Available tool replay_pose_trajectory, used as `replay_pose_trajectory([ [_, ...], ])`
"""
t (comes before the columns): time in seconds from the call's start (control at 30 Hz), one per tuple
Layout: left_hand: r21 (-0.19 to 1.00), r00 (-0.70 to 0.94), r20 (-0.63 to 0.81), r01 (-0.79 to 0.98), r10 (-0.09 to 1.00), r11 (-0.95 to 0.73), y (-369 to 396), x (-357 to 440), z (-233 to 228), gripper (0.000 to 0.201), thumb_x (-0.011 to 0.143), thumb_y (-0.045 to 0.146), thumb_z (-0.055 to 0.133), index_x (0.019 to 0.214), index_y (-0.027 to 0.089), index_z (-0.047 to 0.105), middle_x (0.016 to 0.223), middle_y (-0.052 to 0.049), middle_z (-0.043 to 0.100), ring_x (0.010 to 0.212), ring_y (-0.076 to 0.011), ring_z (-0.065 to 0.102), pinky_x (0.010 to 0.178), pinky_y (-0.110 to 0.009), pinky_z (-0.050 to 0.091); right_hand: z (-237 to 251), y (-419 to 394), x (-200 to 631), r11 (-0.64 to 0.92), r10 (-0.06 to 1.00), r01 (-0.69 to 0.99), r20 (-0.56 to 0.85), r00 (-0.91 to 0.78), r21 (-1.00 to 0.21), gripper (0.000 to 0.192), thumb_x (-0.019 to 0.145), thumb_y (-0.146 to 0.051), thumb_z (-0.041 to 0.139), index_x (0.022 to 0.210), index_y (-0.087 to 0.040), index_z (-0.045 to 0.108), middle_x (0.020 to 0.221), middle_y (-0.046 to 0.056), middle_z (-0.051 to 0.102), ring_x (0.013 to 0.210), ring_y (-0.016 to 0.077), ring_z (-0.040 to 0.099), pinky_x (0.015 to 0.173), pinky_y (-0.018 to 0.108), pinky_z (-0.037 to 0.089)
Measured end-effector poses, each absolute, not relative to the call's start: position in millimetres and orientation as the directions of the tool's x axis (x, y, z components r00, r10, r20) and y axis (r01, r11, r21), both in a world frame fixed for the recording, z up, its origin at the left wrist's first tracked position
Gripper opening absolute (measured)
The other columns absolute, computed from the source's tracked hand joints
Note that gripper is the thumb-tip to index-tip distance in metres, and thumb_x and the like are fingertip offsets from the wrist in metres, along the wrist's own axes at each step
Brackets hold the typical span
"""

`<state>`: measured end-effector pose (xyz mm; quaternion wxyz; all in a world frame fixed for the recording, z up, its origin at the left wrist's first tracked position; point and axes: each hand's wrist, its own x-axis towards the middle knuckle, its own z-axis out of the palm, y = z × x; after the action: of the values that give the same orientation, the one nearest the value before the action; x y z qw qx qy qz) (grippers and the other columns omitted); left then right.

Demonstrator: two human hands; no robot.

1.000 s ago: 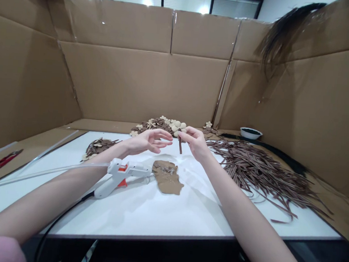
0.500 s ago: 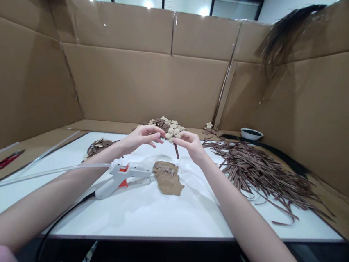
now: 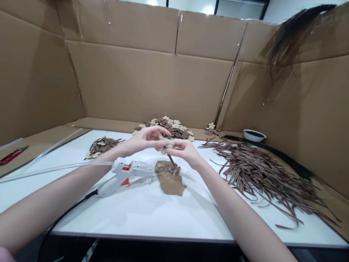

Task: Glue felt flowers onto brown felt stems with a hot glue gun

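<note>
- Between the left hand and right hand is a pale flower bearing a brown strip.
- Both hands' fingers clamp the flower.
- Below lies a tan scrap; beside it, a glue gun (white, orange-triggered) rests on the surface.

Over the middle of the worktop, the right hand pinches a pale flower with a brown strip hanging from it, and the left hand's fingertips meet the same flower. Below lies a ragged brown sheet, with a white glue gun just beside it, nozzle towards it. Loose brown strips spread along the right edge. Mixed flower pieces heap at the far edge; a smaller pile sits near the far left corner. Beyond the far right corner stands a white bowl.
</note>
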<state>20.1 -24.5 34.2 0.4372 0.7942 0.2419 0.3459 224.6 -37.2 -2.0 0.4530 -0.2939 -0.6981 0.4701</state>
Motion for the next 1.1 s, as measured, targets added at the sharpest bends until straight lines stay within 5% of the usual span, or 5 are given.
replay_pose_trajectory([
  [1.1, 0.911, 0.652, 0.333, -0.037, 0.681, -0.411, -15.7, 14.0, 29.7, 0.037, 0.074, 0.024, 0.075, 0.098, 0.017, 0.048, 0.073, 0.000, 0.063, 0.069, -0.0131, 0.063, 0.068, -0.027, 0.050, -5.1, -33.7, 223.7, 0.442, 0.826, 0.127, 0.347, -0.445, -0.888, 0.031, 0.072, -0.046, 0.071, 0.078, -0.016, 0.073, 0.079, 0.006, 0.071, 0.073, 0.0164, 0.062, 0.069, 0.028, 0.047],
])
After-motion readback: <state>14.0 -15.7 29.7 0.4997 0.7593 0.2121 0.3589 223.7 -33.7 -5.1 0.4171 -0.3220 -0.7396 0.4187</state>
